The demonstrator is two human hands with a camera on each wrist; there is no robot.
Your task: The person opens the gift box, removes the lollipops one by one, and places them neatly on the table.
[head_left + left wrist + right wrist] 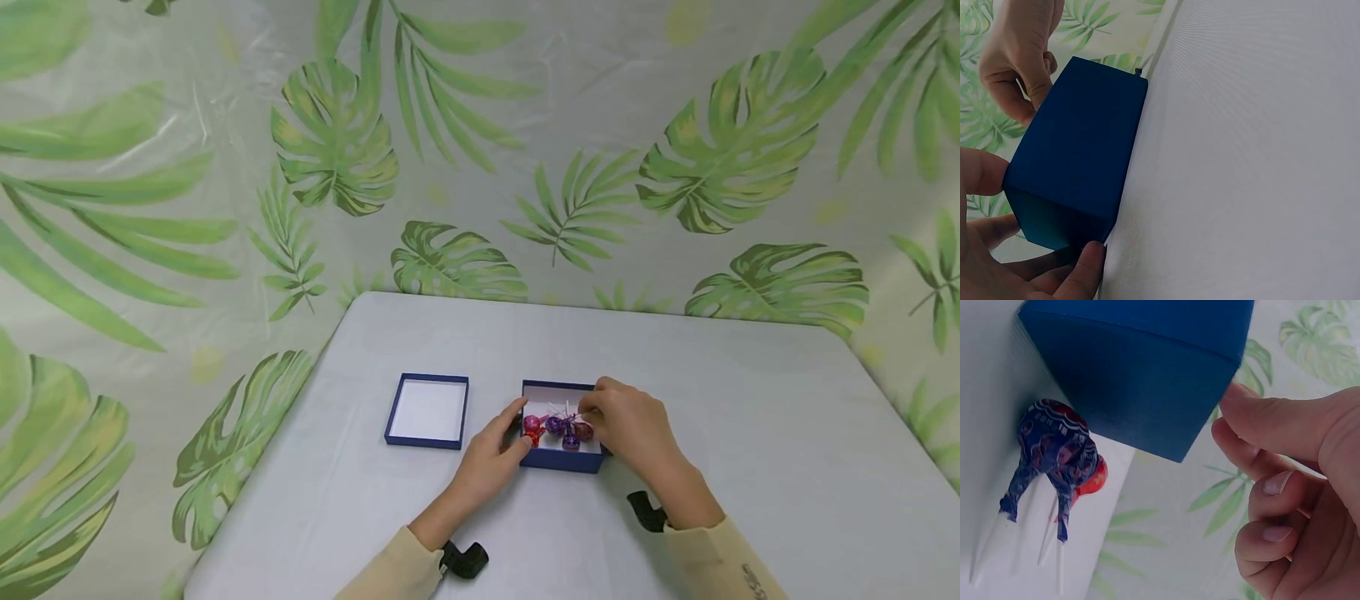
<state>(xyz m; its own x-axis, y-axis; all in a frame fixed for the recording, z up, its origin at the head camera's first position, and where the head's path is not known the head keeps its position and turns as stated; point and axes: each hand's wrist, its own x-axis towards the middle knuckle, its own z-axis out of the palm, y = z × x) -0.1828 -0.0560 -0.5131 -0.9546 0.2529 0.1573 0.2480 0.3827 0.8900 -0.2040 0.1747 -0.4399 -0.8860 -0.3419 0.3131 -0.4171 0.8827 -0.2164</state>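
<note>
A blue box [558,461] with a white inside stands on the table, holding several wrapped lollipops [571,439] in purple, pink and red. My left hand [486,462] holds the box at its left end, thumb at the rim and fingers along the side in the left wrist view. Over the right rim, my right hand [633,429] has its fingers curled, thumb and forefinger pinching at a lollipop stick; their tips are hidden behind the box wall in the right wrist view. Beside the box's right end lie purple lollipops [1054,440] and a red lollipop [1094,479].
Left of the box, a blue-edged lid [427,410] lies with its white inside up. A white cloth covers the table [315,508]. Behind it hangs a leaf-patterned sheet [465,167].
</note>
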